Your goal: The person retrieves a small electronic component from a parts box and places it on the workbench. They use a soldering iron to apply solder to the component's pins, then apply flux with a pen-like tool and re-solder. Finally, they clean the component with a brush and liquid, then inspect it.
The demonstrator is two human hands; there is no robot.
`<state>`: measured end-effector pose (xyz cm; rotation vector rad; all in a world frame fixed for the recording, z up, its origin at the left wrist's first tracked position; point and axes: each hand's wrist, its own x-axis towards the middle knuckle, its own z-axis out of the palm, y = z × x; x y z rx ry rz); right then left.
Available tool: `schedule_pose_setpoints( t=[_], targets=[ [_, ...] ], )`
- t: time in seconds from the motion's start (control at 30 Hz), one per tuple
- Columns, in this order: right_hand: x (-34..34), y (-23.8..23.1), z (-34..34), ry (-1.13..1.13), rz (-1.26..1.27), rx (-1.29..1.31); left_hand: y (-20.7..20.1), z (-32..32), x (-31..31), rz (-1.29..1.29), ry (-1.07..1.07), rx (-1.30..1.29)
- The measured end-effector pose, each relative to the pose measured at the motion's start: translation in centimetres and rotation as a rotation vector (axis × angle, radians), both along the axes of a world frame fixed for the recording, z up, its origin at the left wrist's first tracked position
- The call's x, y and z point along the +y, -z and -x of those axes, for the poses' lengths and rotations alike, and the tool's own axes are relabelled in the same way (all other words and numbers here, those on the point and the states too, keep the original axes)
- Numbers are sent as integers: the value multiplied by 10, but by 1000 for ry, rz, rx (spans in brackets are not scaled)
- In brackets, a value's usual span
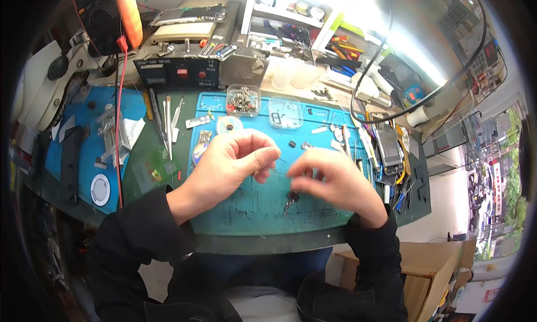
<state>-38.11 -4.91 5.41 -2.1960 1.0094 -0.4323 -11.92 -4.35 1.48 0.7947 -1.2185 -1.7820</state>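
Above the blue work mat [235, 221], my left hand [235, 162] is closed, thumb pressed against the curled forefinger. What sits in that pinch, if anything, is too small to make out. To its right, my right hand [333, 182] has bent fingers with a gap between them and the thumb, slightly blurred, and I see nothing between them. Just under its thumb is a small dark part with a thin, jagged tail [291, 202]. Beyond the hands, a small black piece [292, 144] lies on the mat, and a pale round spool [229, 124] stands behind my left hand.
Two clear plastic boxes hold small parts: one full of metal bits [244, 110], one with a few pieces [286, 123]. A black bench unit [176, 73] stands behind. Tweezers [168, 126] lie at left; phones [387, 146] and tools crowd the right. A black cable [358, 87] loops above.
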Motion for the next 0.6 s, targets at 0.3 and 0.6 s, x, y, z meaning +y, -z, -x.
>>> schedule_pose_setpoints(
  t=[0.3,0.6],
  targets=[
    [9,-10,9,-134,-24,223,-3,-5,-4,-368,53,203],
    [2,-15,11,329,-150,-141,-16,-3,-2,-429,9,207]
  ],
)
